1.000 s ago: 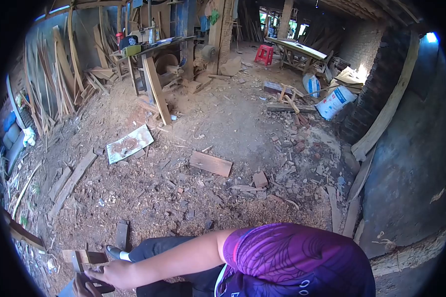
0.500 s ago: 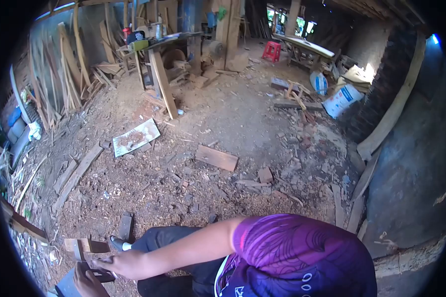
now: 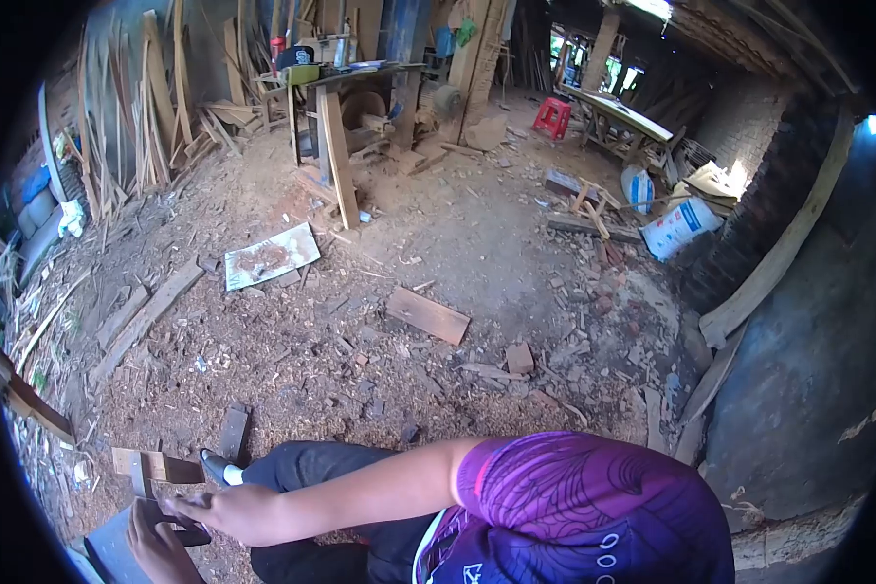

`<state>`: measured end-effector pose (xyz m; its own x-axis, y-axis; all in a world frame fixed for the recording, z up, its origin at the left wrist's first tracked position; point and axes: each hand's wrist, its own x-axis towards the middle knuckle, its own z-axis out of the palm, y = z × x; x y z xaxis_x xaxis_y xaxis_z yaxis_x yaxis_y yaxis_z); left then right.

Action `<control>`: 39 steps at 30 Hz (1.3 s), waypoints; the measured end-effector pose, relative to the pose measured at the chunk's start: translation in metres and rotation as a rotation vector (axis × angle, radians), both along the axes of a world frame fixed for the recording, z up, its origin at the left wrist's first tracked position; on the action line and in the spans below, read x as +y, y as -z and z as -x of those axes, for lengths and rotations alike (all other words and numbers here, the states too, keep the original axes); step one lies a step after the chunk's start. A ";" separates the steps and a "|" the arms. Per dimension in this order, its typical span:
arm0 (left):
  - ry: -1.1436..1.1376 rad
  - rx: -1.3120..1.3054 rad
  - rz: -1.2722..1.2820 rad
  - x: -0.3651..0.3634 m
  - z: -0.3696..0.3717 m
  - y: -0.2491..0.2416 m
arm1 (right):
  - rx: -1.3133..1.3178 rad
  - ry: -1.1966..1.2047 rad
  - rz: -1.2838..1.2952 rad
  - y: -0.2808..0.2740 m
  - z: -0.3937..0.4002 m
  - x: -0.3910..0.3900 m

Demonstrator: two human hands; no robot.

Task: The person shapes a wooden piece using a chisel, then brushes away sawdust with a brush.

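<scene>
Both hands meet at a small dark wooden piece point(image 3: 187, 526), the right hand point(image 3: 226, 513) gripping its top from the right and the left hand point(image 3: 154, 543) curled under it, its long axis lying across them.

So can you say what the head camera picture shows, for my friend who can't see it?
A person in a purple shirt bends over, the right hand and left hand both on a small dark wooden piece low at the bottom left. Around lies a dirt workshop floor strewn with wood scraps, a flat board in the middle and a red stool far back.
</scene>
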<state>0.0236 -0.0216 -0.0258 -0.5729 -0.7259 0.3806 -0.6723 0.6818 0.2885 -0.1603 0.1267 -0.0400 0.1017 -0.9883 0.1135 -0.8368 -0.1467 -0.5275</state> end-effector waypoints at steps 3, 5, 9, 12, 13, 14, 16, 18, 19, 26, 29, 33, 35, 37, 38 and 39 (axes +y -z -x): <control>0.063 0.017 -0.002 0.011 0.006 -0.011 | 0.022 0.031 0.145 0.035 -0.005 0.002; 0.153 0.037 0.167 0.036 0.017 -0.037 | -0.013 0.023 -0.024 0.012 -0.002 0.004; 0.140 0.010 0.089 0.036 0.015 -0.037 | 0.012 0.043 0.237 0.026 -0.014 -0.049; 0.143 0.014 0.162 0.035 0.014 -0.035 | 0.032 0.008 0.153 0.018 -0.007 -0.038; 0.145 0.006 0.167 0.035 0.014 -0.037 | 0.018 -0.024 0.083 0.012 -0.001 -0.024; 0.144 0.008 0.162 0.037 0.016 -0.038 | 0.020 -0.025 0.078 0.010 0.002 -0.006; 0.137 0.014 0.139 0.039 0.016 -0.040 | 0.012 0.011 -0.012 0.014 0.008 0.020; 0.111 0.018 0.127 0.040 0.015 -0.038 | 0.041 0.037 0.031 0.032 0.002 0.006; 0.106 0.008 0.132 0.040 0.017 -0.039 | 0.011 0.021 0.114 0.034 -0.002 -0.011; 0.084 0.095 -0.031 0.054 0.023 -0.051 | 0.110 0.056 0.181 0.026 -0.018 -0.048; 0.078 0.086 0.001 0.052 0.024 -0.049 | 0.040 0.006 0.033 0.016 -0.001 0.013; 0.104 0.068 0.075 0.045 0.020 -0.044 | 0.089 0.028 0.114 0.017 -0.005 -0.005; 0.096 0.091 0.018 0.046 0.022 -0.045 | 0.094 0.024 0.132 0.014 -0.010 -0.037; 0.095 0.090 0.022 0.049 0.023 -0.046 | 0.107 0.007 0.102 0.002 -0.015 -0.045; 0.093 0.086 0.021 0.048 0.022 -0.045 | 0.102 0.005 0.101 0.010 -0.018 -0.043; 0.103 0.079 0.008 0.046 0.021 -0.043 | 0.071 0.038 0.159 0.024 -0.020 -0.039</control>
